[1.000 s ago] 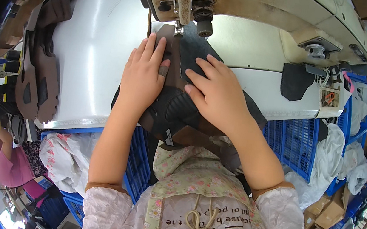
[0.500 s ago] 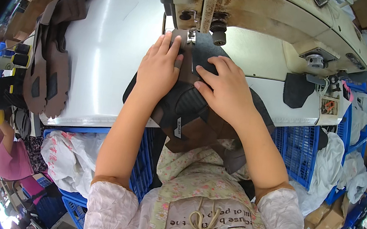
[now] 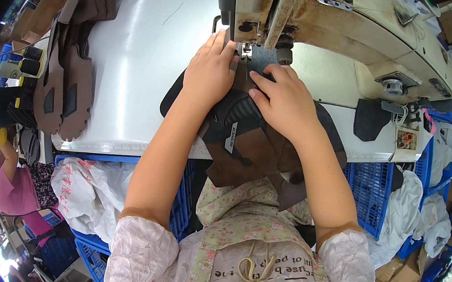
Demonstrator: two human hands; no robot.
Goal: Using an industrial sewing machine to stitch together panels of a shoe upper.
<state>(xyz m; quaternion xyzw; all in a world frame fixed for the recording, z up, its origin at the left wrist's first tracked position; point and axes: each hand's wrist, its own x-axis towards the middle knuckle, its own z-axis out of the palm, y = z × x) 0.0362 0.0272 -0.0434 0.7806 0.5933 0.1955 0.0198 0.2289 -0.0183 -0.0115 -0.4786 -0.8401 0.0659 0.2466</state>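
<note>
A brown and black leather shoe upper piece (image 3: 235,154) lies under the presser foot (image 3: 247,51) of a beige sewing machine (image 3: 332,26), and its near part hangs over the table's front edge. My left hand (image 3: 210,70) rests flat on it, left of the foot, fingers stretched forward. On the right side of the piece, my right hand (image 3: 286,97) presses lightly with bent, parted fingertips. Neither hand grips anything. The needle tip is too small to make out.
A stack of brown upper pieces (image 3: 69,75) lies on the white table (image 3: 132,71) at left, near thread spools (image 3: 30,67). A black piece (image 3: 371,120) and a small tray (image 3: 406,141) sit at right. Blue crates (image 3: 371,188) with white bags stand below. Someone in pink (image 3: 9,184) is at far left.
The leather piece has slid away from me, further under the presser foot. Both hands have moved forward with it. The whole view has shifted slightly.
</note>
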